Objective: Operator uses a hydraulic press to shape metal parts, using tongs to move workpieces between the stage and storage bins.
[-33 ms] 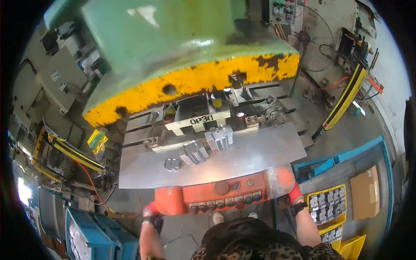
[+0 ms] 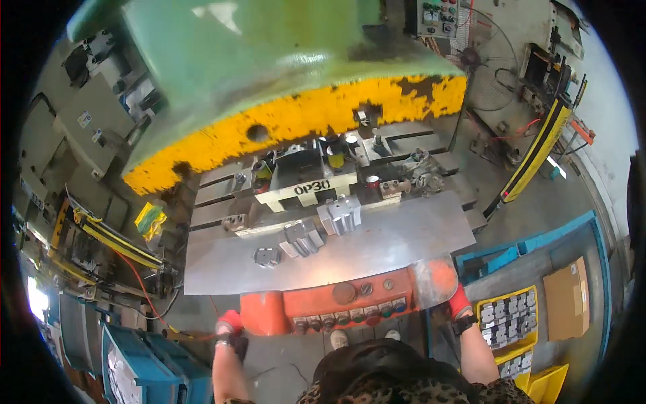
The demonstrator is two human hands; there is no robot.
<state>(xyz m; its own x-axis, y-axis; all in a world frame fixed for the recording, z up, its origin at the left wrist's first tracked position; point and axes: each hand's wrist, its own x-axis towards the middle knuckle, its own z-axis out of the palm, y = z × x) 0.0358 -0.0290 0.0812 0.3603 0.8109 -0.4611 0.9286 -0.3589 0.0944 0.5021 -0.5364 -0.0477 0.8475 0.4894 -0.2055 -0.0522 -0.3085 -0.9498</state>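
My left hand (image 2: 231,322), in a red glove, is beside the left end of an orange control panel (image 2: 266,313); a small gap seems to separate them. My right hand (image 2: 459,301), also red-gloved, is against the panel's right end, its fingers partly hidden there. The finger positions of both hands are too unclear to read. Beyond the panel, a metal plate (image 2: 404,232) carries a small flat metal part (image 2: 267,256), a group of upright grey metal parts (image 2: 301,239) and another such group (image 2: 340,215). Behind them stands a pale die block (image 2: 309,190) on the press bed.
The press's yellow-edged ram (image 2: 296,118) hangs over the die. Yellow-black guard posts stand left (image 2: 121,242) and right (image 2: 535,151). At right, yellow bins (image 2: 536,320) hold metal parts beside a cardboard box (image 2: 566,299). A blue bin (image 2: 158,363) stands lower left.
My left hand has moved slightly outward from the panel's left end. The yellow ram edge has shifted a little and looks slightly larger. My right hand and the metal parts have stayed in place.
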